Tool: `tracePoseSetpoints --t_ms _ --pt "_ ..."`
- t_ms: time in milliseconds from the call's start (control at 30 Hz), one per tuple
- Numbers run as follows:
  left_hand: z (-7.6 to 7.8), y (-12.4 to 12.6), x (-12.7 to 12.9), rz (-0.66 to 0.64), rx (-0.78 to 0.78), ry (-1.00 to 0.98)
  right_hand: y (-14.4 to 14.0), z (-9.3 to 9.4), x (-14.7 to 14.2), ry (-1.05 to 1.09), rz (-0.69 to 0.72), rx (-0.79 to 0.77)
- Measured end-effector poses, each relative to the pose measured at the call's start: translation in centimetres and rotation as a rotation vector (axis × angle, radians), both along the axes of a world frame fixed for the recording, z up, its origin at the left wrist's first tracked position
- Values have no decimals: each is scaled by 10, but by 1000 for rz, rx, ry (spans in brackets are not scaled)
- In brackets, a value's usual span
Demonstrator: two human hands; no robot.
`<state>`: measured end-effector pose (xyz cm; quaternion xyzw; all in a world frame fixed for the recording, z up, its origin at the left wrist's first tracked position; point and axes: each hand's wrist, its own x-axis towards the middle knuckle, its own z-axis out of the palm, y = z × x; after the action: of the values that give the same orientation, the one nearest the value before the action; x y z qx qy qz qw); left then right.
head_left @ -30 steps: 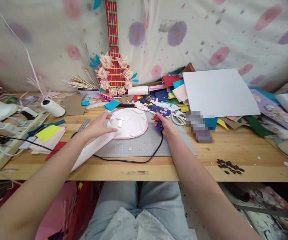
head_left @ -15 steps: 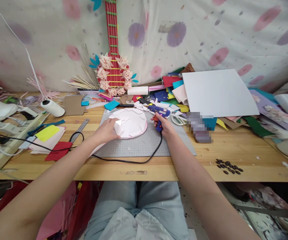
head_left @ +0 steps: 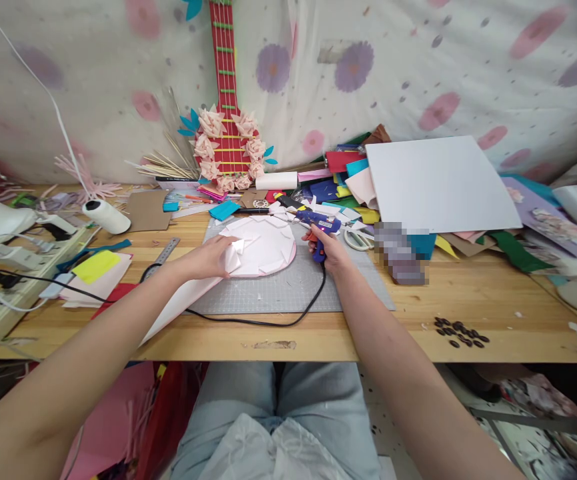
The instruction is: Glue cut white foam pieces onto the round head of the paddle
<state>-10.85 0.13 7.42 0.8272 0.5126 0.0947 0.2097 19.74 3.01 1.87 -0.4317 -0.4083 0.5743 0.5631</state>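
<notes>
Here left hand [head_left: 207,259] presses pink disc [head_left: 262,245]; right hand [head_left: 329,252] grips glue gun [head_left: 318,225].

Between my left hand [head_left: 207,259] and my right hand [head_left: 329,252] the pink disc [head_left: 263,245] fills the far half of the grey cutting mat [head_left: 288,293]; the mat's near half lies bare, crossed only by the black cord [head_left: 268,322] that loops along its front edge. Right of my right hand, scissors [head_left: 355,239] and the heap of coloured foam scraps [head_left: 343,187] block the way back. The wooden tabletop [head_left: 468,293] further right is open as far as the dark beads [head_left: 461,332]. On my left, a steel ruler [head_left: 167,250] and stacked papers [head_left: 95,273] crowd the surface.
</notes>
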Motion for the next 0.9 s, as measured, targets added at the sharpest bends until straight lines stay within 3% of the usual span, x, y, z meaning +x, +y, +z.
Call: tracePoseSetpoints --t_ms 267,533,733,900 --pt "-9 4 -5 47 -27 -115 1 -2 0 -70 -7 8" --pt "-2 0 -4 86 -88 -277 0 1 -1 -46 -7 0" --pt "5 -1 -3 30 -104 -114 1 -1 0 -44 2 25" --pt "-2 -1 1 9 -48 -90 1 -2 0 -34 8 28"
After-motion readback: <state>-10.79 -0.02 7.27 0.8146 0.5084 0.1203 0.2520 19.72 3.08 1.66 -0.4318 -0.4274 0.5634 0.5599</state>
